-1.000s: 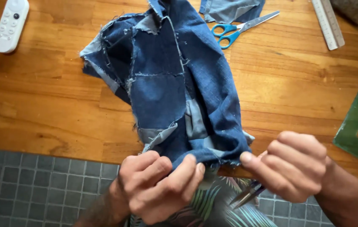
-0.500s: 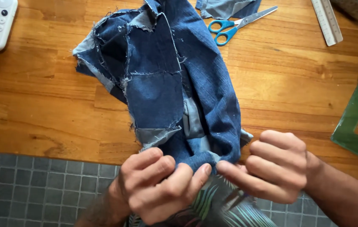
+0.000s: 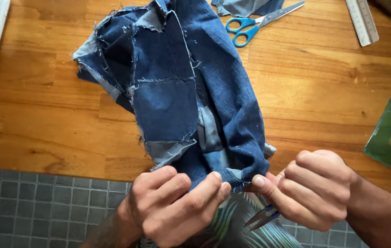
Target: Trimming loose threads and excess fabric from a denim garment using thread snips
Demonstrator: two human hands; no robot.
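On wood table [image 3: 324, 105], right hand [image 3: 315, 190] hides snips [image 3: 262, 217] (tips only).

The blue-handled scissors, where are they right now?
In the head view, the blue-handled scissors lie at the top of the wooden table, just right of the patchwork denim piece and left of the ruler.
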